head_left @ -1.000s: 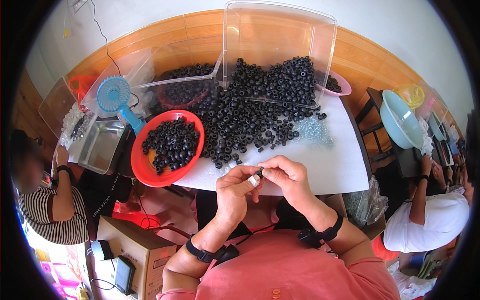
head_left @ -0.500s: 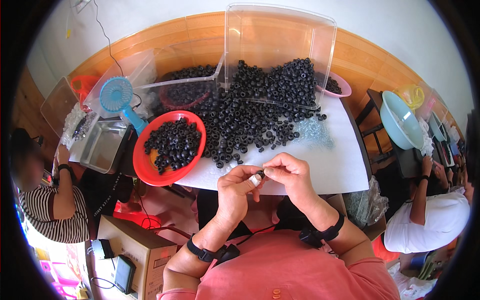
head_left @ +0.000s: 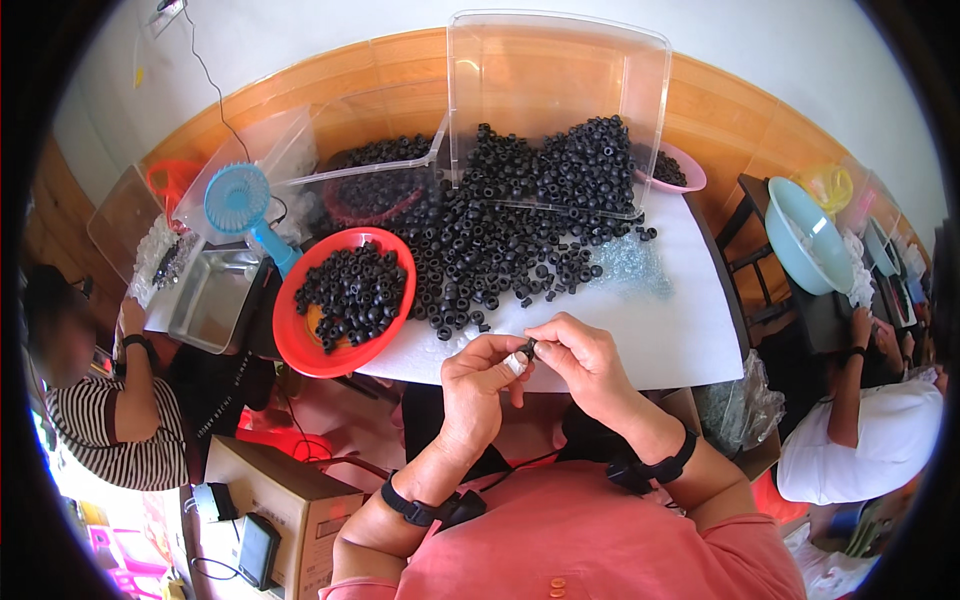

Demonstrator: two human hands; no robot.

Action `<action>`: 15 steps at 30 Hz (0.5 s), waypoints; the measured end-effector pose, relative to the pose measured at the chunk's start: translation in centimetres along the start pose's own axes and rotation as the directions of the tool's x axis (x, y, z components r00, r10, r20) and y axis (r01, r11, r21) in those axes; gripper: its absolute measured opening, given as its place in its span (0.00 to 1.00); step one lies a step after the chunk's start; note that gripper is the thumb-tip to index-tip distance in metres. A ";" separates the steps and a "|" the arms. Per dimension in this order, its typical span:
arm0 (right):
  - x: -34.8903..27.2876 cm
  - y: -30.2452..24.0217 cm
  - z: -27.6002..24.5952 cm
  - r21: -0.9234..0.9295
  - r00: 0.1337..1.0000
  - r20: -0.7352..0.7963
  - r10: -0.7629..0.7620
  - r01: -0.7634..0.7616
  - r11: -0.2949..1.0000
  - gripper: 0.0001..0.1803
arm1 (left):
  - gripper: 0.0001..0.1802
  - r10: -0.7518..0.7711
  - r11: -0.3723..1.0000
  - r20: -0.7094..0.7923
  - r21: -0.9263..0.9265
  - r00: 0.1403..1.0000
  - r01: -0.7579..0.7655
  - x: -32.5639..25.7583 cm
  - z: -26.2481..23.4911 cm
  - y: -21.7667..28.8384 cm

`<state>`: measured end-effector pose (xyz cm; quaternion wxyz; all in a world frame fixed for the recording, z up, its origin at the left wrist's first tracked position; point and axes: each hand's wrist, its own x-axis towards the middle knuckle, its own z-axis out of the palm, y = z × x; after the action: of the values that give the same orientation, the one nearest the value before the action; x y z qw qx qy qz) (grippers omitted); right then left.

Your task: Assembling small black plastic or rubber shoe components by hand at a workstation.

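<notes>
The small ring (head_left: 527,349) pinched between the fingertips of the left hand (head_left: 478,372) and the right hand (head_left: 585,357) is black, as are the loose rings (head_left: 500,240) heaped just beyond the grip on the white tabletop (head_left: 660,335). To the left of the grip, the shallow bowl (head_left: 300,345) is red, and the handheld fan (head_left: 240,200) beyond it is light blue. Below the grip, both wristbands (head_left: 415,510) are black and the shirt (head_left: 600,545) is plain coral pink; far left, a co-worker's shirt (head_left: 130,450) carries black-and-white stripes.
</notes>
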<state>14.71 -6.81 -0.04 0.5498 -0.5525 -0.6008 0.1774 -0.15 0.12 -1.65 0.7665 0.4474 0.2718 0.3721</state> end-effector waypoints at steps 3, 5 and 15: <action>0.2 0.4 -0.5 -0.039 0.998 0.053 -0.041 0.043 0.998 0.07 | 0.07 0.004 1.000 -0.005 0.022 1.000 -0.004 -0.1 0.1 0.0; 0.3 0.5 -0.5 -0.101 0.995 0.052 -0.086 0.091 0.991 0.09 | 0.07 0.011 0.999 -0.003 0.032 1.000 -0.011 -0.1 0.2 0.0; 0.5 0.7 -0.6 -0.097 0.992 0.076 -0.101 0.108 0.989 0.11 | 0.07 0.038 0.998 -0.031 0.046 0.999 -0.036 -0.3 0.4 -0.3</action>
<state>15.73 -6.38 -0.19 0.5080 -0.5408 -0.6562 0.1373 0.08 -0.37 -1.71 0.7446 0.4639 0.2839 0.3871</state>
